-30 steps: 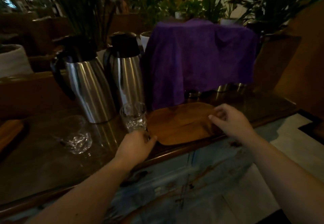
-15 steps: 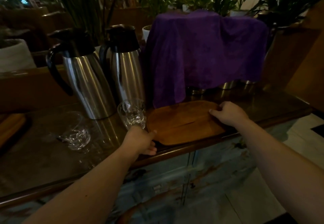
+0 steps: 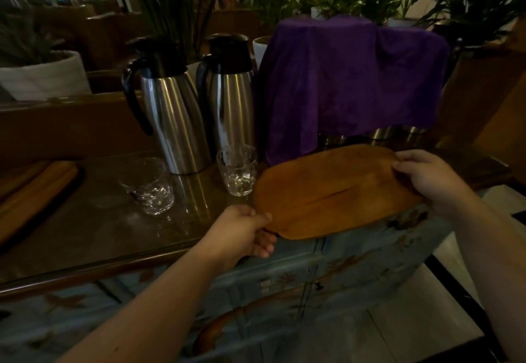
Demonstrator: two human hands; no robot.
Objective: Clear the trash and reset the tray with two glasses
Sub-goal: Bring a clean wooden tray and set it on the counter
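- The wooden tray, oval and bare, is held at both ends by a person; its near edge juts out past the front edge of the sideboard top, and its far edge lies close to the foot of the purple cloth.
- The left hand is closed on the tray's left end, thumb on top of the rim and fingers curled underneath.
- The right hand is closed on the tray's right end, thumb on the upper face and fingers wrapped round the rim.
- One glass stands upright on the top just beside the tray's left end, apart from it, and in front of the right-hand flask.
- A second glass stands upright further left, near the middle of the top, well apart from the tray.
- Two steel flasks with black lids stand side by side toward the back edge: the left flask with its black handle turned left, the right flask next to the cloth.
- The cloth drapes over something at the back right of the top; metal vessels show under its hem.
- A folded orange napkin lies at the left end of the top.
- Below the top, the sideboard front is worn, painted blue.
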